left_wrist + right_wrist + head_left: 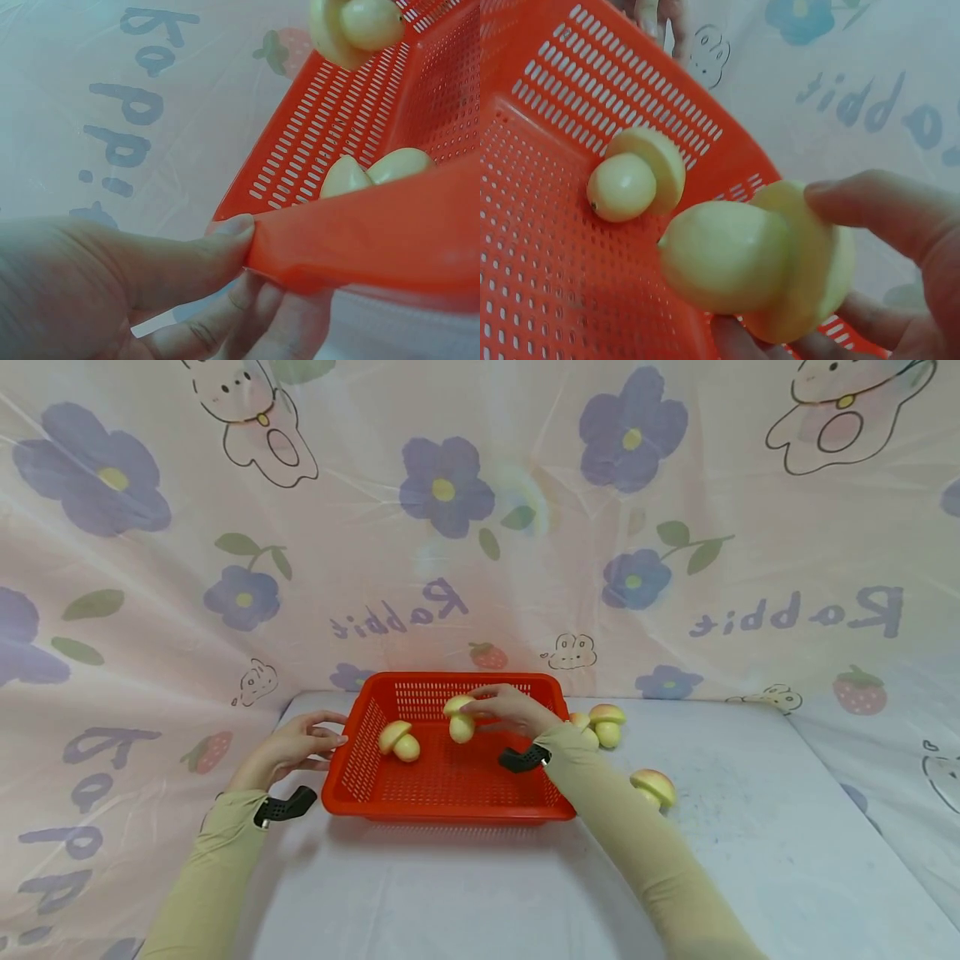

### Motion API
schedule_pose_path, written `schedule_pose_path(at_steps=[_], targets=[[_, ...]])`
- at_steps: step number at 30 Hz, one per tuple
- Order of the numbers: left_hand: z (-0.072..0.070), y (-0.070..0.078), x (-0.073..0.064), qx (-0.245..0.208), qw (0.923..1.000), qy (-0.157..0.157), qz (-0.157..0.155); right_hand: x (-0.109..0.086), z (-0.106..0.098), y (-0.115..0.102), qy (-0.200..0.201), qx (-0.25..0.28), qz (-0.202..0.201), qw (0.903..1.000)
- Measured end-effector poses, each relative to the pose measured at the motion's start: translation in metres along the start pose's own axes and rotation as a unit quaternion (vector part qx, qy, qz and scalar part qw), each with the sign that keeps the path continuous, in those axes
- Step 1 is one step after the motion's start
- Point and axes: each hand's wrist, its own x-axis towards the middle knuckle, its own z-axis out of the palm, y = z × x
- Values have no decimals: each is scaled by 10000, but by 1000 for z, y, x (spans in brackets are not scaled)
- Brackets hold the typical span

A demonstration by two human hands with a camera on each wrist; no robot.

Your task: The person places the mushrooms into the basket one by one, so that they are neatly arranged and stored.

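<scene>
My right hand (513,708) pinches a toy mushroom (460,718) by its cap over the red plastic basket (450,812). In the right wrist view the held mushroom (727,255) hangs with its pale stem away from the palm, thumb on one side of the cap and fingers on the other. A second mushroom (400,742) lies on its side in the left part of the basket. My left hand (296,745) grips the basket's left rim, with the thumb (232,229) on top and the fingers beneath it in the left wrist view.
Right of the basket, a mushroom (607,724) lies on the white table (765,827) with another partly hidden behind the right forearm. Nearer the front is one more mushroom (654,787), partly covered by the sleeve. A printed curtain (525,560) hangs behind and at the sides.
</scene>
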Motion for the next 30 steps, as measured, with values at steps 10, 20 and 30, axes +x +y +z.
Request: schedule_pose_path(at_steps=[10, 20, 30], targets=[[-1, 0, -1, 23, 10000, -19, 52, 15, 3, 8, -64, -173, 86, 9998], [-1, 0, -2, -22, 10000, -28, 54, 25, 11, 13, 250, -377, 21, 9990], [0, -1, 0, -7, 10000, -35, 34, 35, 18, 20, 708, -623, 83, 9955]])
